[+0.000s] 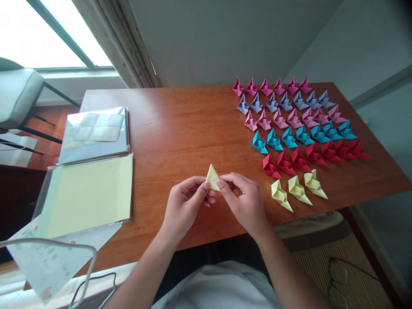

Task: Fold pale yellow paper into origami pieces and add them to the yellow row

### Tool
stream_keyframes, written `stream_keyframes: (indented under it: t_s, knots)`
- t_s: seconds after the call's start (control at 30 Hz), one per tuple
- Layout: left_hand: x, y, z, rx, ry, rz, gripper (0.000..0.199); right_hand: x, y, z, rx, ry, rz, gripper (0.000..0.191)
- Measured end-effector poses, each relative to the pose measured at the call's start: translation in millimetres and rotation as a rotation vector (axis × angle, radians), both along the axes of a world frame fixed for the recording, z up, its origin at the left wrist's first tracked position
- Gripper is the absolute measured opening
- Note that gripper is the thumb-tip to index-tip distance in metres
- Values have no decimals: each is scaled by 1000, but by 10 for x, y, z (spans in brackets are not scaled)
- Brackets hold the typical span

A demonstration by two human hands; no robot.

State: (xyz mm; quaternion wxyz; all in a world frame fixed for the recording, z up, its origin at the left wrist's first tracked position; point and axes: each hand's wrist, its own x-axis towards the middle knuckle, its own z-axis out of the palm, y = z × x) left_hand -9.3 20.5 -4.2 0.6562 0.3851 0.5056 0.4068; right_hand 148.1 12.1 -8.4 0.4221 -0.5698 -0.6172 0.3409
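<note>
A small folded triangle of yellow paper (pixel 212 177) is held point upward above the table's front part. My left hand (pixel 189 195) pinches its lower left corner between thumb and fingers. On the lower right corner, my right hand (pixel 243 195) grips it the same way. Just right of my right hand stands a short row of folded yellow paper boats (pixel 299 190). Behind them lie rows of similar folded boats in red (pixel 299 160), turquoise (pixel 304 135), pink (pixel 294 118), lavender (pixel 286 102) and magenta (pixel 265 88).
The wooden table (pixel 180 128) has a stack of yellow paper (pixel 92 193) at its left, with a clear plastic packet (pixel 95 133) behind it. A printed sheet (pixel 54 262) and a white tube (pixel 64 244) are at lower left. A chair (pixel 21 94) stands by the window.
</note>
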Motion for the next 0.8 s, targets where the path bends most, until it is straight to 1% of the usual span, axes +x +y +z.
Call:
stream_keyframes:
  t_s: [0.23,0.37,0.53,0.67,0.8]
  knots:
    - [1,3,-1,11,-25,-17,20,3,5,-20,39,-34,-16,18]
    - [8,1,-1,14,-2,-13,21,8,7,-33,64,-62,-14,19]
    - [8,-1,-3,-5,33,-29,23,55,34,-26,-4,-18,36,23]
    - [2,-7,-18,-11,39,-82,26,62,84,-17,-23,43,20,22]
    - [-1,-14,-34,-3,28,-110,27,24,99,-44,-57,85,-11,21]
